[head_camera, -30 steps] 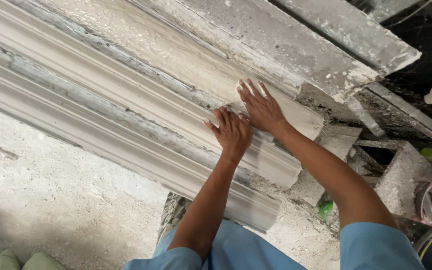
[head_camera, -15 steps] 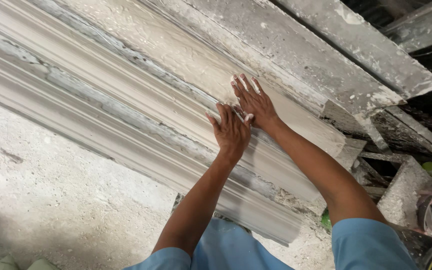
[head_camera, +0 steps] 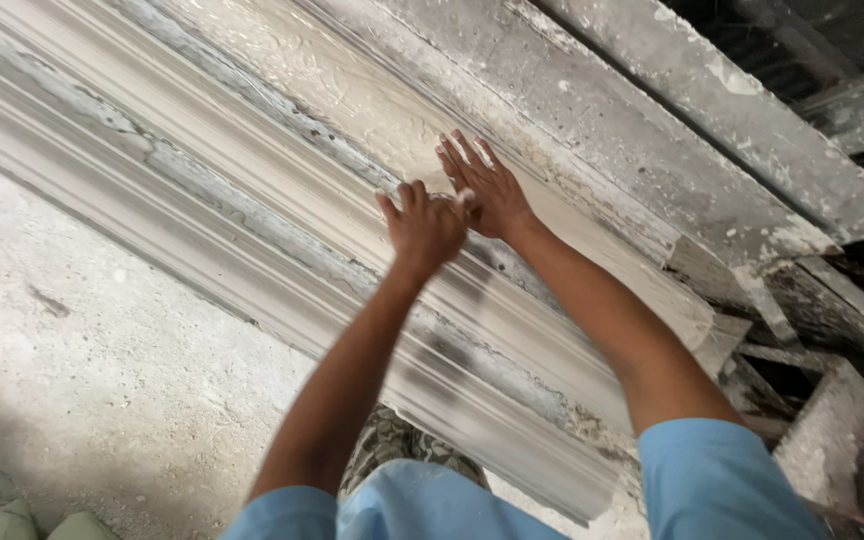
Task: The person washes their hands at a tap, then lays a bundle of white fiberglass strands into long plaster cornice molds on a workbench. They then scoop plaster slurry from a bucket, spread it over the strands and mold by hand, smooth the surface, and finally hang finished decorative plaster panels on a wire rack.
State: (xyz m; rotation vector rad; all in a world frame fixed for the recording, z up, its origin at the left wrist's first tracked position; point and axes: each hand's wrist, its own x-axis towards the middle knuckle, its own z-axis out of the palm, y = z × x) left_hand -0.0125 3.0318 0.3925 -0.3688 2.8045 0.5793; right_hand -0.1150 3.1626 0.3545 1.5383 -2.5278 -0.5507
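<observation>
Only the head view here. A long plaster cornice moulding (head_camera: 252, 210) lay on the bench, its long axis running from upper left down to lower right, straight across in front of the person. Both hands sat on it mid-length, touching each other. The right hand (head_camera: 487, 185) was flat, fingers spread, pressed on the wide upper band. The left hand (head_camera: 424, 225) was just below it, fingers curled loosely on the ridged part, gripping nothing. Concrete floor (head_camera: 82, 400) lay below.
</observation>
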